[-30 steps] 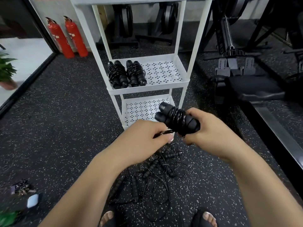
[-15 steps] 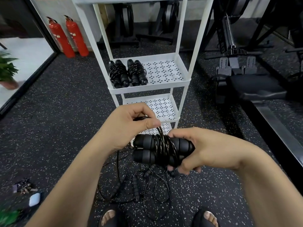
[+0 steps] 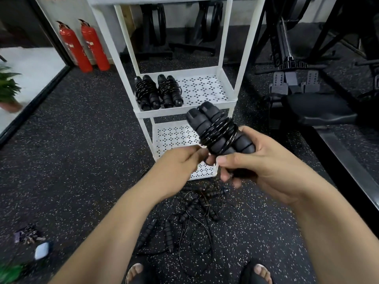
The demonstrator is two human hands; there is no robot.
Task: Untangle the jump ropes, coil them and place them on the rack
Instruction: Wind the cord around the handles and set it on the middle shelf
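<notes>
Tucking the cord end (image 3: 205,162) pinched by the left hand (image 3: 180,160) works best while the right hand (image 3: 258,160) grips the coiled jump rope (image 3: 215,130) tightly.

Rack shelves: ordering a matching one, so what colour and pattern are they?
The rack shelves are white with small diamond cutouts; head view.

The left arm (image 3: 114,232) and right arm (image 3: 338,232) are bare along all that shows, from the lower edge up to the wrists. The left grip (image 3: 178,162) and right grip (image 3: 264,167) are bare as well, with short, plain nails on the fingers that show. At the bottom edge each foot wears a black open-toed slide, the left slide (image 3: 147,277) and right slide (image 3: 249,273), with a broad dark band and toes out in front
</notes>
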